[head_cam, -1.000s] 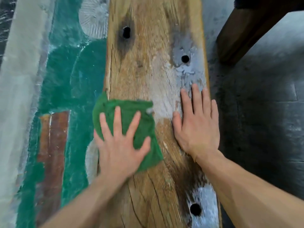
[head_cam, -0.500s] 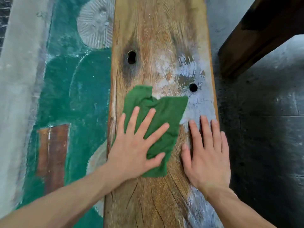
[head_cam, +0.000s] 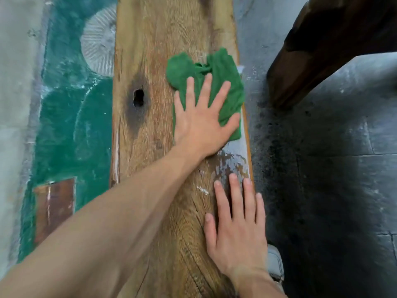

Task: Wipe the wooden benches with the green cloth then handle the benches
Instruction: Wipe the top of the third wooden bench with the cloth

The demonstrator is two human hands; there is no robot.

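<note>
Your flat left hand (head_cam: pixel 202 121) presses the cloth (head_cam: pixel 227 78) at the bench's (head_cam: pixel 154 50) right edge, where it may slide off; your right hand (head_cam: pixel 236 229) rests open.

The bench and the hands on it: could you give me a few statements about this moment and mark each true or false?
1. The left hand presses the green cloth flat on the wooden bench. True.
2. The right hand holds a second cloth. False: it lies bare on the wood.
3. The cloth sits near the bench's right edge. True.
4. The dark hole is covered by the cloth. False: it lies uncovered, left of the cloth.
</note>
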